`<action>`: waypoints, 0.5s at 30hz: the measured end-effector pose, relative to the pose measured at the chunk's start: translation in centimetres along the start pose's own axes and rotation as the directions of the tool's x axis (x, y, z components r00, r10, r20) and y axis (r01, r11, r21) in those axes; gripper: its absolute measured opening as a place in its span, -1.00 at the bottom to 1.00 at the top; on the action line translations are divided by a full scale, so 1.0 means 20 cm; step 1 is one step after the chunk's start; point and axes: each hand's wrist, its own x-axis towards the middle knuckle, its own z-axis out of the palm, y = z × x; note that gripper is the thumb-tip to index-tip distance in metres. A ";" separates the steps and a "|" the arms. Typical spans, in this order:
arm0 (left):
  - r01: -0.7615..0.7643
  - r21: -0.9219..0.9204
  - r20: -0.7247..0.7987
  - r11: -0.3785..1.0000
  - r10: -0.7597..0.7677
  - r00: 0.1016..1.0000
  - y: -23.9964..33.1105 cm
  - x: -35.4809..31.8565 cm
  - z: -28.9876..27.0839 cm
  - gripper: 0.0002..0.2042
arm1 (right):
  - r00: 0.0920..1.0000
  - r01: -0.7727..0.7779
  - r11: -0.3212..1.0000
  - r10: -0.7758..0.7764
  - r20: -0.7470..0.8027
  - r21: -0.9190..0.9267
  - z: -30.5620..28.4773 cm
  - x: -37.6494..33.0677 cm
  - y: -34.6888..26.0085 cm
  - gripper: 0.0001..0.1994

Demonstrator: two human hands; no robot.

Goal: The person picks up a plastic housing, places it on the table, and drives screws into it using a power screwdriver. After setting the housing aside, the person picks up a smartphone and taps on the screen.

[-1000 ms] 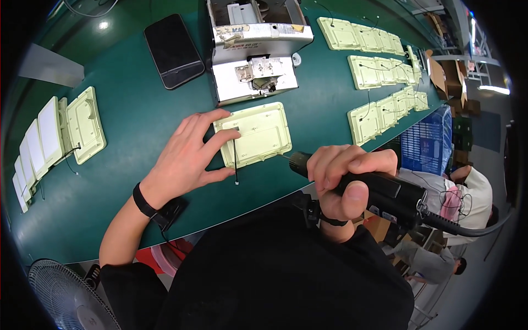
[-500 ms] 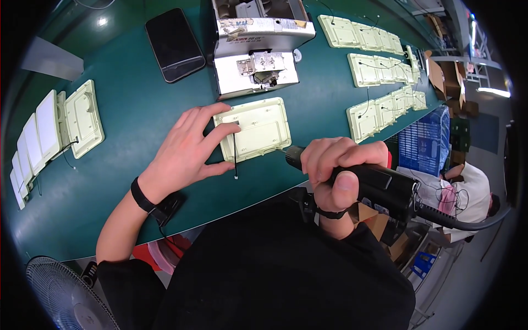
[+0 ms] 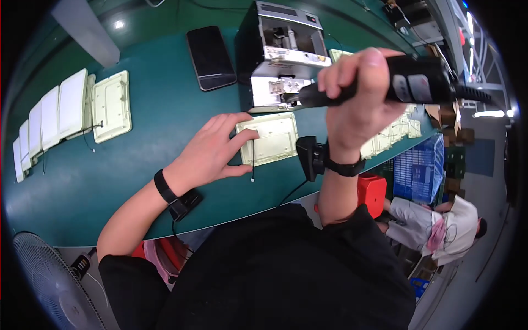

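Note:
My left hand (image 3: 212, 146) spreads its fingers at the left side of a pale cream plastic housing (image 3: 276, 137). Its index fingertip presses by the dark end of a short black cable (image 3: 253, 157), whose small white plug hangs past the housing's near edge. The thumb lies by the near left corner, another finger by the far one. Raised to the right, my right hand (image 3: 360, 88) is wrapped round a black electric screwdriver (image 3: 415, 82). The screwdriver's front end points left, at the front of a metal screw feeder (image 3: 280, 85); the contact point is hard to make out.
A black phone (image 3: 212, 59) lies left of the feeder. Several cream housings with cables (image 3: 113, 104) overlap at the left; more housings (image 3: 385, 140) are partly hidden behind my right arm. A fan (image 3: 58, 286) stands at lower left. A person (image 3: 456, 225) is at far right.
My right hand has lifted the screwdriver away from the housing's near edge, up to the feeder. The left hand keeps its place on the housing, and the whole view has shifted.

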 end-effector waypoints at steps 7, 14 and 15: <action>0.008 0.001 -0.010 1.000 -0.008 1.000 -0.03 -0.02 0.00 -0.41 | 0.987 -0.119 0.982 0.101 0.121 0.146 -0.12 -0.21 -0.08 -0.80; 0.020 0.010 0.001 1.000 -0.020 1.000 -0.01 -0.01 0.00 -0.40 | 0.933 -0.278 0.954 0.242 0.265 0.108 -0.13 -0.50 -0.17 -0.62; 0.020 0.003 0.002 1.000 -0.020 1.000 -0.01 -0.01 0.01 -0.40 | 0.932 -0.282 0.954 0.246 0.267 0.105 -0.13 -0.50 -0.17 -0.61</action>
